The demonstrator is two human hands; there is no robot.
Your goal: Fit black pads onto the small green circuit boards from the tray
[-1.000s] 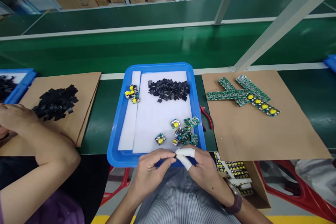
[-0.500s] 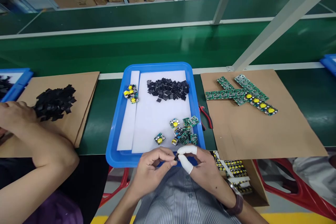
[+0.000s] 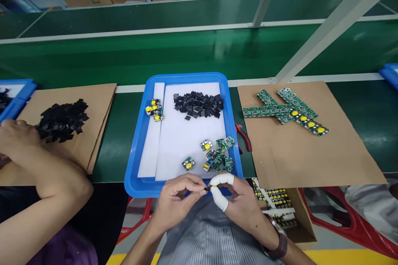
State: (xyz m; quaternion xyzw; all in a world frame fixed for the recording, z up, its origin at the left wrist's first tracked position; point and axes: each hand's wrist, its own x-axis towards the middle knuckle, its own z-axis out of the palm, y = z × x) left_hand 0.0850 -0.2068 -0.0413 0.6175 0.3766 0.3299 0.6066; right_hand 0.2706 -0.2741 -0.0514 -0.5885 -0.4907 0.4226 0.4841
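Observation:
My left hand (image 3: 177, 201) and my right hand (image 3: 238, 201) meet at the near rim of a blue tray (image 3: 137, 140). Their fingertips pinch a small dark part (image 3: 206, 189) between them; I cannot make out what it is. White finger cots cover my right thumb and forefinger. In the tray lie a heap of black square pieces (image 3: 199, 104), a cluster of small green circuit boards (image 3: 217, 157) with yellow parts near my hands, and a few more boards (image 3: 154, 109) at the far left.
Green circuit board strips (image 3: 284, 109) lie on brown cardboard (image 3: 311, 153) to the right, red-handled cutters (image 3: 243, 134) beside the tray. Another person's arm (image 3: 46, 174) works at left by a black pile (image 3: 62, 120). A box of boards (image 3: 280, 205) sits under the table edge.
My hands have stayed together at the tray's near rim, the fingers shifting slightly around the small part. The view drifted a little; the other person's hand moved slightly.

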